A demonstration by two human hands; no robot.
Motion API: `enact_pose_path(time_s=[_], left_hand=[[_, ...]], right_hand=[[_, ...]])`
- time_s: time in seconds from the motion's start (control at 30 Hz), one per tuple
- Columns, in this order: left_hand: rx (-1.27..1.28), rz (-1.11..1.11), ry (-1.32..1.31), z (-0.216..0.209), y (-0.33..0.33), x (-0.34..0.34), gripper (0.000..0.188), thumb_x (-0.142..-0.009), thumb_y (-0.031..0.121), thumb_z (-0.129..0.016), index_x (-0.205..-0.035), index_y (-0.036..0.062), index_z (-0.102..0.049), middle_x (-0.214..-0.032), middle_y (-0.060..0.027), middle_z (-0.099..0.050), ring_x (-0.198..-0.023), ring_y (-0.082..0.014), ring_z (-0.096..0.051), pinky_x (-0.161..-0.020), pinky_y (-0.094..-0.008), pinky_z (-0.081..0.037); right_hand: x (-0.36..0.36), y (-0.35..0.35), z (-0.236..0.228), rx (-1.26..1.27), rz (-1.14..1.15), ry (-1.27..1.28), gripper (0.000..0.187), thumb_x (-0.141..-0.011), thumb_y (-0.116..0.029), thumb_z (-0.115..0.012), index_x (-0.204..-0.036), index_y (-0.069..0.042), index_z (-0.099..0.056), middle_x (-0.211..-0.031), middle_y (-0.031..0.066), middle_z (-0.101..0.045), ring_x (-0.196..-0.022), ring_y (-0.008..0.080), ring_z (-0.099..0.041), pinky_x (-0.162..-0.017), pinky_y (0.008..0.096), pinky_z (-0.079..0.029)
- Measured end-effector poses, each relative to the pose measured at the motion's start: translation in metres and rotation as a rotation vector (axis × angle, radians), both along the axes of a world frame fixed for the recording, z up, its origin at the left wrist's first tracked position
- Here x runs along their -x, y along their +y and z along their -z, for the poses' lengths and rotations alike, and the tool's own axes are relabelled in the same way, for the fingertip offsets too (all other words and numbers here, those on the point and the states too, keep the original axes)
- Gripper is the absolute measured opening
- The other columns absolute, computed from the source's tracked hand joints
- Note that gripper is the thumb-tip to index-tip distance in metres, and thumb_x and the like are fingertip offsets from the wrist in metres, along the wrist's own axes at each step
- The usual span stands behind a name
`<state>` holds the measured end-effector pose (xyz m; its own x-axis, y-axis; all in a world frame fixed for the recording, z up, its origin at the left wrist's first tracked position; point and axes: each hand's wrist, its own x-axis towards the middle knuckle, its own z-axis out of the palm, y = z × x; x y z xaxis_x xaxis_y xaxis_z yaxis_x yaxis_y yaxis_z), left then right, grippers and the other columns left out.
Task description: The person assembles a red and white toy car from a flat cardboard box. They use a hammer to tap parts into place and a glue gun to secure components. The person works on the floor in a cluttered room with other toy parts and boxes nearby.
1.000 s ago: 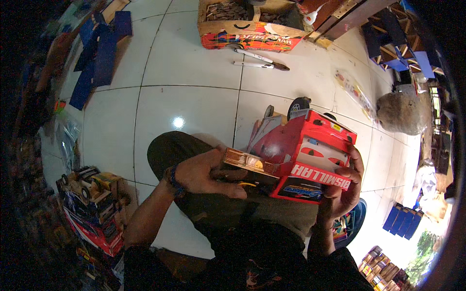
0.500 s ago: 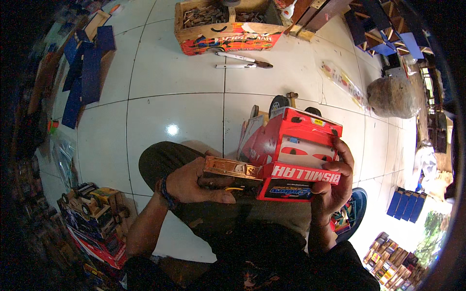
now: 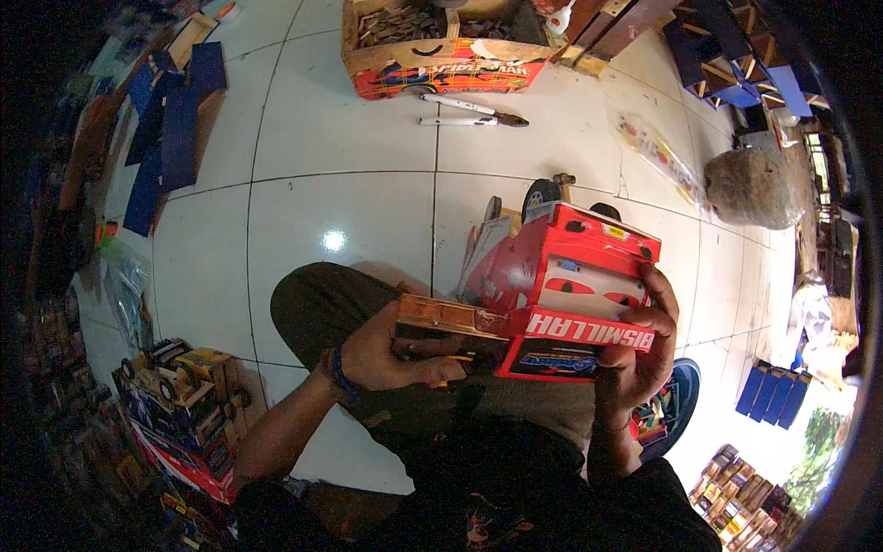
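A red and white toy truck point(image 3: 589, 285) with printed panels is tilted above my lap, its black wheels toward the far side. My right hand point(image 3: 639, 354) grips its right side, thumb on the near edge and fingers over the printed front. My left hand point(image 3: 386, 354) is closed around a long, flat, copper-coloured piece point(image 3: 446, 316) with a dark underside and a bit of yellow by the thumb. That piece's right end meets the truck's left near corner; whether it is attached cannot be made out.
White-handled pliers point(image 3: 474, 120) lie on the tiled floor before a wooden box point(image 3: 441, 72) of small wood pieces. Blue panels point(image 3: 170, 138) lie far left. More toy trucks point(image 3: 184, 405) stand near left. A dark basin point(image 3: 682, 405) is by my right arm, a wrapped bundle point(image 3: 754, 187) far right.
The whole view has shifted slightly. Both hands keep their grips, and the truck and the copper-coloured piece stay in nearly the same position.
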<state>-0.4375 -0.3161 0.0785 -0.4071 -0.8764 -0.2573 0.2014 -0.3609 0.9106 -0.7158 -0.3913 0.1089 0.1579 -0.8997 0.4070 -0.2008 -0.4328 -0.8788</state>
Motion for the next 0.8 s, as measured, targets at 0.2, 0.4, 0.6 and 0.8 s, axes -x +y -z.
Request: enact_pose_path(time_s=[0.2, 0.4, 0.6, 0.8], left_hand=[[-0.039, -0.121, 0.034, 0.009, 0.009, 0.007, 0.051, -0.083, 0.018, -0.079, -0.125, 0.0022, -0.055, -0.114, -0.0088, -0.066, -0.103, -0.0141, -0.065, -0.088, -0.0306, -0.056], [0.002, -0.151, -0.018, 0.016, 0.011, 0.015, 0.055, -0.083, 0.019, -0.079, -0.126, 0.0012, -0.048, -0.118, -0.0115, -0.063, -0.109, -0.0199, -0.065, -0.092, -0.0348, -0.056], [-0.091, -0.223, 0.033, 0.019, 0.015, 0.022, 0.055, -0.083, 0.019, -0.078, -0.124, -0.0002, -0.047, -0.12, -0.0138, -0.061, -0.11, -0.0216, -0.064, -0.095, -0.0373, -0.056], [-0.092, -0.283, -0.021, 0.022, 0.019, 0.032, 0.058, -0.083, 0.016, -0.079, -0.126, -0.0017, -0.044, -0.118, -0.0164, -0.062, -0.109, -0.0228, -0.065, -0.093, -0.0365, -0.056]], right_hand=[[0.002, -0.002, 0.0, 0.029, 0.0, 0.047, 0.056, -0.063, -0.042, -0.082, -0.097, -0.002, -0.06, -0.136, 0.023, -0.049, -0.129, 0.0366, -0.048, -0.108, 0.0494, -0.039], [0.002, 0.0, -0.001, -0.003, 0.021, 0.05, 0.057, -0.063, -0.042, -0.082, -0.097, -0.002, -0.06, -0.136, 0.023, -0.049, -0.129, 0.0371, -0.048, -0.107, 0.0485, -0.039], [0.003, 0.0, -0.001, -0.016, 0.016, 0.056, 0.059, -0.061, -0.043, -0.082, -0.097, -0.003, -0.059, -0.136, 0.0227, -0.05, -0.129, 0.0365, -0.048, -0.107, 0.0474, -0.039], [0.006, 0.0, -0.002, -0.008, 0.025, 0.111, 0.06, -0.062, -0.046, -0.08, -0.098, -0.003, -0.06, -0.136, 0.0228, -0.05, -0.129, 0.0366, -0.048, -0.107, 0.0475, -0.039]])
